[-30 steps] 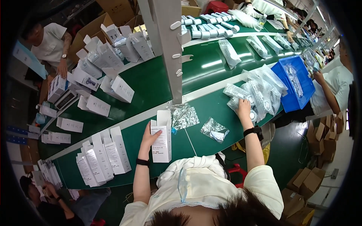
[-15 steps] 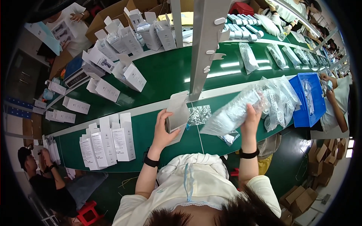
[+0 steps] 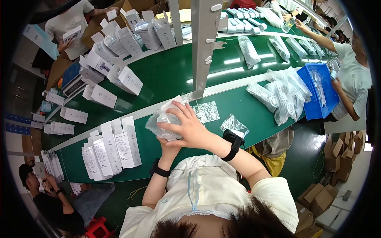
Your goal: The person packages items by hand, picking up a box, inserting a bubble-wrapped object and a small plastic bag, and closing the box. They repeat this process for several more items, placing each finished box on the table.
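My left hand (image 3: 170, 147) is under a white open-topped carton (image 3: 179, 100), holding it from below; most of its fingers are hidden. Across the top lies my right hand (image 3: 188, 129), fingers curved over a clear bubble-wrap packet (image 3: 155, 123). The packet bulges out on the left side of the hands, against the carton; how far it sits inside is hidden. On the green table just beyond my right wrist are a silvery patterned sheet (image 3: 207, 112) and a small clear plastic bag (image 3: 235, 125).
Upright white cartons (image 3: 113, 152) stand at the left. Bubble-wrapped packets (image 3: 283, 97) are heaped at the right beside a blue bin (image 3: 317, 91). A grey metal post (image 3: 202, 51) rises at the table's far edge. A co-worker (image 3: 353, 67) reaches over the belt (image 3: 166, 75).
My right hand has carried the bubble-wrap packet left from the table's right side to the carton in my left hand. The carton is now tilted and largely covered by my hands.
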{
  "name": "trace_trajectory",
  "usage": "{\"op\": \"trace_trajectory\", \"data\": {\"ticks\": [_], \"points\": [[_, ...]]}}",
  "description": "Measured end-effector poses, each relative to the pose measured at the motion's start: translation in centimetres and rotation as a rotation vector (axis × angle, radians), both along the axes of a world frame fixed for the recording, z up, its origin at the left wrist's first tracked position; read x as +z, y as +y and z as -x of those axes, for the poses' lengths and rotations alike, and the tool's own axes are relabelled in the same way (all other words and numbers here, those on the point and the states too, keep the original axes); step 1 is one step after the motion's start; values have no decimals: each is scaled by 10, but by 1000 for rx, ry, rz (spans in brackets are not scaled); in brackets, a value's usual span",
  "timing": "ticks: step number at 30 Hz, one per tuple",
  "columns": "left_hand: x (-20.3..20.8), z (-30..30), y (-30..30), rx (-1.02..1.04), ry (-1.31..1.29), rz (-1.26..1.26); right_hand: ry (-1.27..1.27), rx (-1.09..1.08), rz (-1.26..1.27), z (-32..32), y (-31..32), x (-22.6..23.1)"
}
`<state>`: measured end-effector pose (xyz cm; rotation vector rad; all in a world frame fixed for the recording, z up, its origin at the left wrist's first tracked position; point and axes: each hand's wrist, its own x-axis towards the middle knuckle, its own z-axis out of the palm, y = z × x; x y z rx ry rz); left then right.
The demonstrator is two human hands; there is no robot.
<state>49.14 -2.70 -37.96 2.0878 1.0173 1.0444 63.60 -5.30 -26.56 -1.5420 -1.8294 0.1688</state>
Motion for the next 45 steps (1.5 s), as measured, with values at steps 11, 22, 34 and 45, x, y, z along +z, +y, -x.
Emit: {"op": "trace_trajectory", "data": {"ticks": [11,22,34,45], "points": [[-1,33,-1,-132,-151,158,267,-437,96,-76,-63,-97],[45,30,7,-264,-127,-49,401,-521,361,-95,-116,-134],[46,35,1,-153,-146,98,-605,489,720,-6,20,-11],[61,6,-11,-210,190,33,-347,370,835,-51,-16,2]]}}
